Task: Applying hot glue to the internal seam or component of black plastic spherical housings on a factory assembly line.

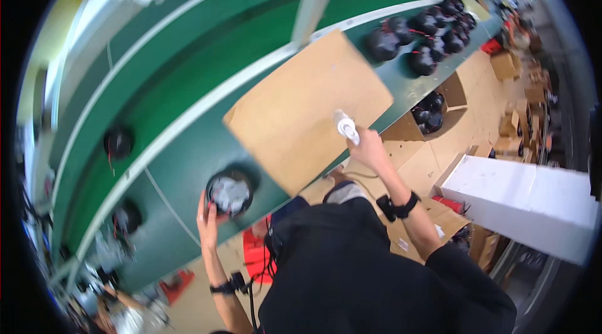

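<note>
On the green worktable, near its front edge, lies a round black housing [230, 193] with a greyish, shiny centre. My left hand [207, 224] grips its left rim, thumb by the edge. Over the brown cardboard sheet [295, 108], my right hand [370, 149] is closed round the handle of a white handheld tool [346, 127] with a rounded head. Blur hides the tool's exact kind. The cardboard lies flat on the table between the housing and a group of similar black round parts [433, 36].
A green conveyor belt [169, 99] runs behind the table, with a black part [118, 142] on it. An open carton [454, 93] of black parts stands beyond the table edge. A white box [520, 199] is at my right. Another person's arm [125, 299] shows at lower left.
</note>
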The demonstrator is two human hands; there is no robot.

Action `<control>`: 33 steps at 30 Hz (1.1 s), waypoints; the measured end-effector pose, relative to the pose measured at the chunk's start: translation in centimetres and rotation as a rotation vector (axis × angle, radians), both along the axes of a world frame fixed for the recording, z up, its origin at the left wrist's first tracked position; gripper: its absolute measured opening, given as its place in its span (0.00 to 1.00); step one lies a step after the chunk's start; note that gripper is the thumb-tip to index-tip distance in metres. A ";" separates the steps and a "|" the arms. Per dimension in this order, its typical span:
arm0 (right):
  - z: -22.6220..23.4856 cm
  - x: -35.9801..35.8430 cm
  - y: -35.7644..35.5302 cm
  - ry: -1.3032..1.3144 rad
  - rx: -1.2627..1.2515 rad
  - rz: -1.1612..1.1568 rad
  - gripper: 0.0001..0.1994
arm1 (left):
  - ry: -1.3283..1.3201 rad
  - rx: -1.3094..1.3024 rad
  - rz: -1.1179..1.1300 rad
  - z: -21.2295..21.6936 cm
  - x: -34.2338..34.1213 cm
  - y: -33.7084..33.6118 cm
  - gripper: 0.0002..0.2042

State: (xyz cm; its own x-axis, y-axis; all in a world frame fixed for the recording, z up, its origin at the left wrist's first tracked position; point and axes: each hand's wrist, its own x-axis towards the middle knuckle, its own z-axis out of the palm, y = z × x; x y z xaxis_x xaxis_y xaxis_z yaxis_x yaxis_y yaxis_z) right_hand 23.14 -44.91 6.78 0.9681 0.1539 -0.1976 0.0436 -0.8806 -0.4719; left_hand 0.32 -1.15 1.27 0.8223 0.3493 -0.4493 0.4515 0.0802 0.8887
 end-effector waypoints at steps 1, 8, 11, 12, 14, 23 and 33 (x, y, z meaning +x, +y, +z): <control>0.6 -0.1 -1.7 0.030 0.083 -0.117 0.14 | -0.020 0.020 -0.018 0.6 0.8 -0.8 0.33; 0.0 -1.6 -18.5 0.046 0.564 -0.458 0.13 | 0.056 -0.005 -0.332 3.9 13.5 -13.2 0.31; -1.7 -2.9 -25.5 0.153 0.700 -0.665 0.14 | 0.024 -0.088 -0.524 1.5 22.5 -23.6 0.30; -2.1 -3.5 -27.5 0.168 0.690 -0.699 0.14 | 0.076 -0.106 -0.568 0.4 25.5 -27.3 0.30; -2.1 -4.4 -31.1 0.178 0.677 -0.765 0.14 | 0.115 -0.182 -0.641 -1.5 31.4 -34.5 0.30; -0.1 -5.6 -36.9 0.216 0.700 -0.834 0.13 | 0.148 -0.161 -0.708 -5.1 42.7 -49.5 0.32; -1.5 -0.3 -29.3 0.430 0.757 -0.371 0.13 | 0.321 -0.024 -0.308 -0.3 21.5 -10.1 0.20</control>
State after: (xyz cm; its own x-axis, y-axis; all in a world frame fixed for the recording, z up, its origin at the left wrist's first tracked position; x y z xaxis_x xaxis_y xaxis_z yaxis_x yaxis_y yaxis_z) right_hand 22.83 -74.18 5.23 0.8482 0.0841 -0.5230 -0.4887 -0.2565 -0.8339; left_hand 21.83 -11.28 0.93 0.7039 0.0964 -0.7037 0.7102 -0.0819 0.6992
